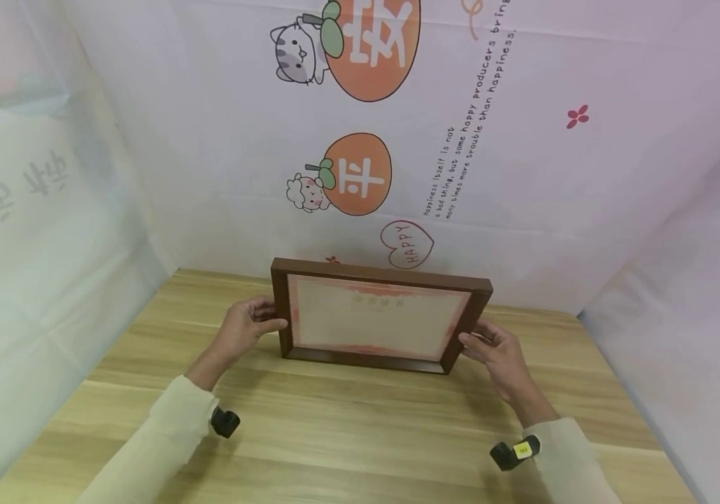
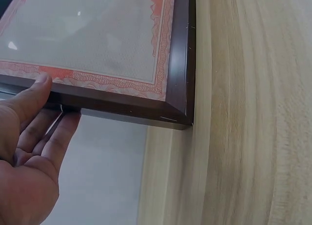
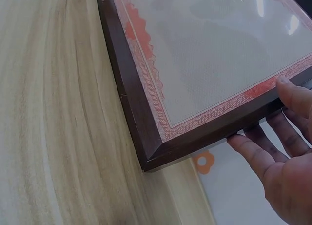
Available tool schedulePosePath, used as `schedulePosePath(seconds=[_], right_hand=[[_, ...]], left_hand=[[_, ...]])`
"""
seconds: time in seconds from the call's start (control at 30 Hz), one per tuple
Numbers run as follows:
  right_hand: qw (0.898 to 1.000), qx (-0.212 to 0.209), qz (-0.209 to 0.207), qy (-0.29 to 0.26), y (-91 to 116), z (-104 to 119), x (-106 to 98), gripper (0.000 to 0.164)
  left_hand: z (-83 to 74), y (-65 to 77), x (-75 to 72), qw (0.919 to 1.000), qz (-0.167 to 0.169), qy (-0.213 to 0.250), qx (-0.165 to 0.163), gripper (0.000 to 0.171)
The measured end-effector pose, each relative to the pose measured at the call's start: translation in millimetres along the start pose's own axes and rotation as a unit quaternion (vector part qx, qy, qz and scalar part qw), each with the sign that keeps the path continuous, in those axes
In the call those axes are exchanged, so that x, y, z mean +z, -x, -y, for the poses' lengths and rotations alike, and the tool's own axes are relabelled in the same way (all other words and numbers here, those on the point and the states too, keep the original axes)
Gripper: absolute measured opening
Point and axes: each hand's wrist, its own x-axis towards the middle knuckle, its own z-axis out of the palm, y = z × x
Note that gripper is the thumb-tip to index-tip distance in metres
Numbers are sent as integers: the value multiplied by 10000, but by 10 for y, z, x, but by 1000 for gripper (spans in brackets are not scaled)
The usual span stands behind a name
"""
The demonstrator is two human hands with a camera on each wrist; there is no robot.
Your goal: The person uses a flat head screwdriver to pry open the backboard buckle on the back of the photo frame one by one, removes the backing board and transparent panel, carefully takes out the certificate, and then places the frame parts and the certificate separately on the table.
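Note:
A dark brown picture frame point(image 1: 381, 273) stands on its long edge near the back of the wooden table, facing me. Behind its glazing is a pale certificate point(image 1: 375, 322) with a red patterned border. My left hand point(image 1: 243, 329) grips the frame's left side, thumb on the front face and fingers behind. On the opposite side my right hand point(image 1: 501, 353) pinches the edge the same way, its thumb point(image 3: 292, 95) over the front. In the left wrist view a lower corner of the frame point(image 2: 183, 112) meets the tabletop.
The wood-grain table point(image 1: 334, 434) reaches back to a white printed cloth point(image 1: 492, 161) hung behind the frame. Cloth walls also enclose the left side point(image 1: 13, 280) and the right side point(image 1: 700, 308). A black wrist camera sits on each sleeve cuff.

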Motion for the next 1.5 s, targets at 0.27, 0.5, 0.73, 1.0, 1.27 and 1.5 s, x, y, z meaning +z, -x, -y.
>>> schedulePosePath(seconds=[0.27,0.5,0.73,1.0,1.27,1.5], right_hand=[[9996,-164,121,-215,26,-11,1,43],[9992,-269,144,-248,36,-47,9,43],[9990,-308,130,-297,55,-73,28,42],[9986,-378,194,-326,100,-75,17,41],[9993,-248,213,-194,131,-95,5,42],[9995,-138,218,-163,165,-88,-6,40]], left_hand=[[29,22,-17,10000,-26,79,-16,43],[74,21,-17,9996,-58,264,4,39],[75,63,-21,9996,-149,252,-22,42],[35,151,-27,9996,22,-107,-261,55],[-78,274,-131,9936,844,622,-424,74],[-229,308,-169,9779,1516,1253,-710,96]])
